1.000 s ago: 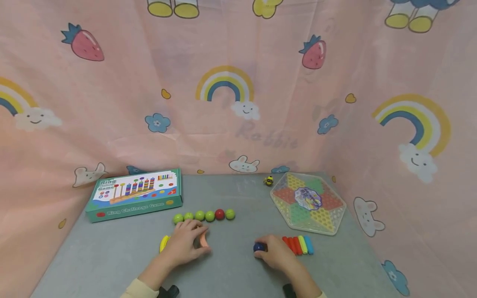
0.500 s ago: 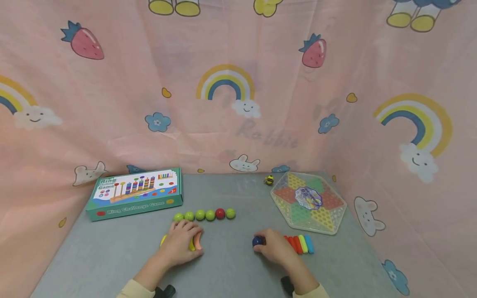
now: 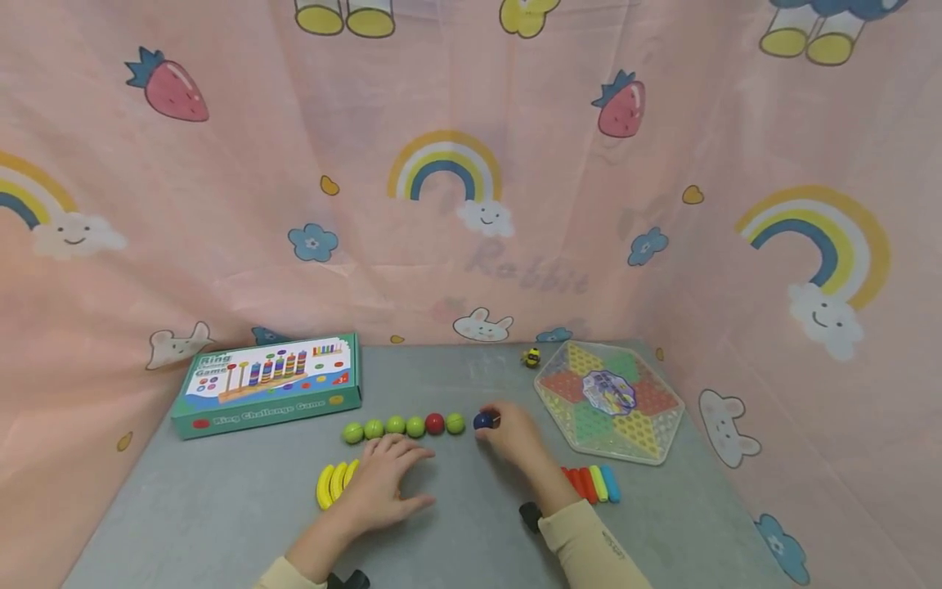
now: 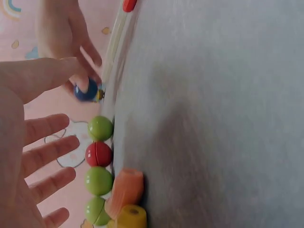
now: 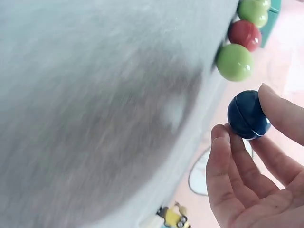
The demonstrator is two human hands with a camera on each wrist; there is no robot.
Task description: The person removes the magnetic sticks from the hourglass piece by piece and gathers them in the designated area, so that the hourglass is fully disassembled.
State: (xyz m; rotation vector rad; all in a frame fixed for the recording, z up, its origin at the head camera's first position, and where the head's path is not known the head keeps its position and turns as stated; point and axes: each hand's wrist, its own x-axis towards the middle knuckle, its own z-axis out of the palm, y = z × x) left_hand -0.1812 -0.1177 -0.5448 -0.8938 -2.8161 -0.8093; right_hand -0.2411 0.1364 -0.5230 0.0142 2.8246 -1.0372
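In the head view my right hand [image 3: 517, 440] pinches a dark blue ball [image 3: 483, 420] between thumb and fingers; the right wrist view shows the seam round this ball [image 5: 246, 115]. It is just right of a row of green balls [image 3: 395, 424] with one red ball [image 3: 435, 423] among them, apart from the end green ball [image 5: 234, 62]. My left hand [image 3: 379, 488] hovers with spread fingers, holding nothing. Yellow banana-shaped pieces [image 3: 331, 484] lie under and beside it. An orange curved piece [image 4: 126, 190] shows in the left wrist view, mostly hidden from the head.
Behind on the left lies a green Ring Challenge Game box [image 3: 268, 384]. A hexagonal star-patterned game board [image 3: 609, 401] lies at the back right, near a small bee figure [image 3: 531, 357]. Red, yellow and blue sticks [image 3: 599, 484] lie side by side right of my right forearm.
My right hand has carried the blue ball forward and left, up to the row's right end. My left hand moved left with the orange piece, then let go and shifted back right, fingers spreading.
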